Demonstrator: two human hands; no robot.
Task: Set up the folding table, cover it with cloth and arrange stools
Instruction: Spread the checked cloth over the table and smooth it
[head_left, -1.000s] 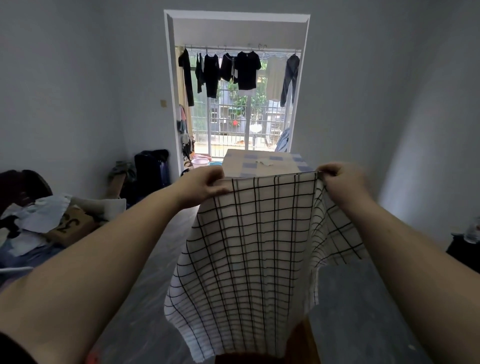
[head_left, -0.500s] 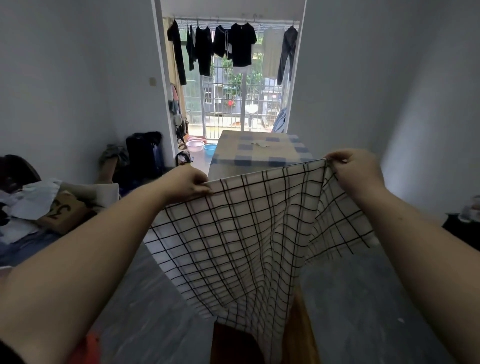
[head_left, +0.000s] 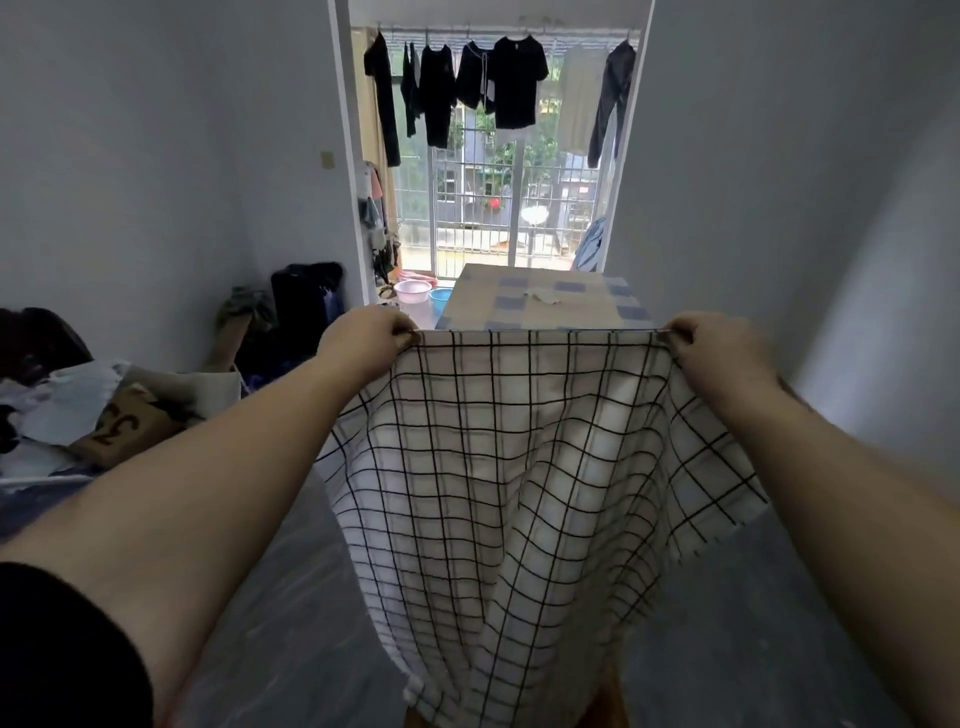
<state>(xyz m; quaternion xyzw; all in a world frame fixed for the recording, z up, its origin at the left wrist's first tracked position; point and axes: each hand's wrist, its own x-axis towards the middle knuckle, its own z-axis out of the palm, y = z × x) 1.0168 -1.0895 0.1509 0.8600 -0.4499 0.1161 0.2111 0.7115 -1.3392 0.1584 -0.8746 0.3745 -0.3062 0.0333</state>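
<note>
A white cloth with a black grid (head_left: 519, 493) hangs in front of me, stretched flat along its top edge. My left hand (head_left: 366, 338) pinches the top left corner and my right hand (head_left: 714, 345) pinches the top right corner. The cloth droops down over a brown wooden surface (head_left: 613, 701), of which only a sliver shows at the bottom. I cannot tell whether that is the folding table. No stools are in view.
A box-like thing under a beige and blue checked cover (head_left: 545, 301) stands ahead by the balcony door. Two plastic basins (head_left: 423, 293) sit on the floor left of it. A cluttered bed (head_left: 78, 415) lies left, a dark bag (head_left: 306, 296) by the wall.
My hands have moved apart and levelled, pulling the cloth's top edge taut and wider. The cloth has spread out and swung forward.
</note>
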